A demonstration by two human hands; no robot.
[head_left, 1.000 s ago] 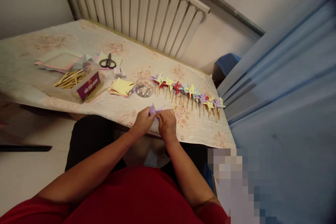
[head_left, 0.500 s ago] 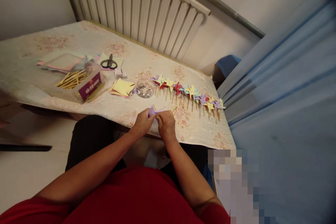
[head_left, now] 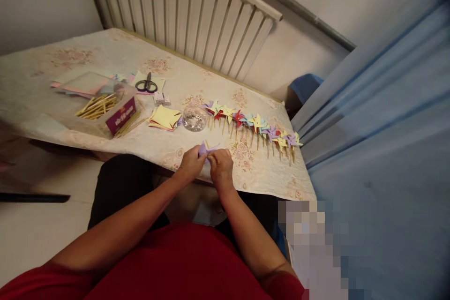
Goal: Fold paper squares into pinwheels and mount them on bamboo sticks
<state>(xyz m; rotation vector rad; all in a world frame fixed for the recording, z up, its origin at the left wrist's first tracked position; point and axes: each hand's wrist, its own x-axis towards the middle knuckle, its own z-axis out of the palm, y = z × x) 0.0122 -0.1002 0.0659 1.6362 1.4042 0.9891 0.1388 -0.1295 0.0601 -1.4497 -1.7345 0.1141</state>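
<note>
Our left hand (head_left: pixel 191 164) and right hand (head_left: pixel 222 168) pinch 1 purple paper (head_left: pixel 202 149) in a narrow grip above the worktop (head_left: pixel 267 179), near a row of pinwheels (head_left: pixel 257 123).

The left-hand grip (head_left: pixel 191 164) and the right-hand grip (head_left: pixel 221 166) cover the middle of the purple paper (head_left: pixel 202 149); we cannot see what lies inside the latter. We find the lettering on the box label (head_left: pixel 120 117) too small to read, and the metallic pieces (head_left: pixel 195 123) in the clear dish (head_left: pixel 201 110) too small to identify. Pixel blocks (head_left: pixel 309 248) conceal the lower right area from us. We note edge cut-offs: table (head_left: pixel 133 51), left; radiator (head_left: pixel 176 9), top; curtain (head_left: pixel 369 150), right; red shirt (head_left: pixel 176 262), bottom.
</note>
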